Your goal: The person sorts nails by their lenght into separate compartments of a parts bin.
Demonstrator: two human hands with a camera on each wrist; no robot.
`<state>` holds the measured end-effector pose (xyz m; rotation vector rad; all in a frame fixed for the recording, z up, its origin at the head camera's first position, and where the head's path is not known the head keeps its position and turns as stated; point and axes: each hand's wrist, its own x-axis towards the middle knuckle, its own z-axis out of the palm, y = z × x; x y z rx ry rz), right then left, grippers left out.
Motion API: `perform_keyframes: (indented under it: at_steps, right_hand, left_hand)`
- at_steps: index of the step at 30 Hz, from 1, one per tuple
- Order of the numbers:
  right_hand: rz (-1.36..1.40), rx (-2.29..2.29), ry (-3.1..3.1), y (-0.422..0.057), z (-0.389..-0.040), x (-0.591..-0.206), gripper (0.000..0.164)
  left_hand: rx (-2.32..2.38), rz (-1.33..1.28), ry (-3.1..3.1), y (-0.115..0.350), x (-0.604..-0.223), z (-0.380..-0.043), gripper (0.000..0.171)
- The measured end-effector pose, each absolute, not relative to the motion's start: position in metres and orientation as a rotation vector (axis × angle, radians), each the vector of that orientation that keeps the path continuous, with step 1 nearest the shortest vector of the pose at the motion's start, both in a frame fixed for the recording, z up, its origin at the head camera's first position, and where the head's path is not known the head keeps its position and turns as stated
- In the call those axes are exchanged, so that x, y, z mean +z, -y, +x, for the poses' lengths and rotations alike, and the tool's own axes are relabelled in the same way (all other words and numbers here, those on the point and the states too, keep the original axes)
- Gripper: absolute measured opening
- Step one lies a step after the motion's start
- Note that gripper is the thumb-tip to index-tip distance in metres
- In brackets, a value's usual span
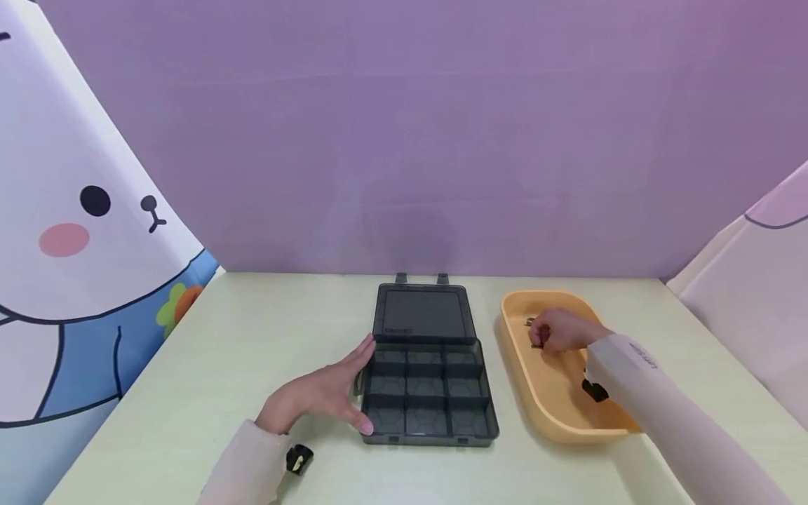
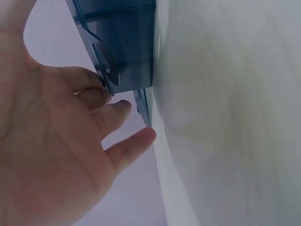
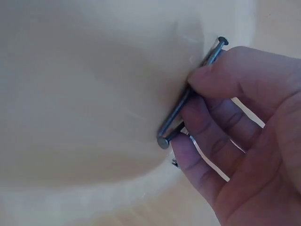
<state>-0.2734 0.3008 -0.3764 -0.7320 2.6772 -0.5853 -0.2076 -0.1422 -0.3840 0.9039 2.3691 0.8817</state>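
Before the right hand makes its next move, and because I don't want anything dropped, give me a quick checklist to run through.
1. Lid open: ok, folded back behind the box.
2. Left hand at the box: ok, along its left side.
3. Right hand on the nails: ok, it pinches them.
4. Right hand out of the orange tray: not ok, it is inside.
5. Number of nails pinched: cannot tell, the hand partly hides them.

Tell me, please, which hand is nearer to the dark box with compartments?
Left: the left hand is spread along the left side of the dark box. The right hand is farther, in the orange tray right of the box, holding nails.
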Motion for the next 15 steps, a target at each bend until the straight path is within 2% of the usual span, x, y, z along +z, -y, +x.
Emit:
perform_keyframes:
  at_steps: [6, 15]
  right_hand:
    - [-0.777, -0.626, -2.649, -0.303, -0.274, -0.378, 0.026]
    - [-0.733, -0.732, -2.557, -0.302, -0.272, -0.362, 0.017]
  left_hand:
    - [0.885, 0.912, -2.362, 0.142, -0.386, -0.209, 0.13]
    - [0.887, 0.891, -2.371, 0.142, -0.387, -0.21, 0.129]
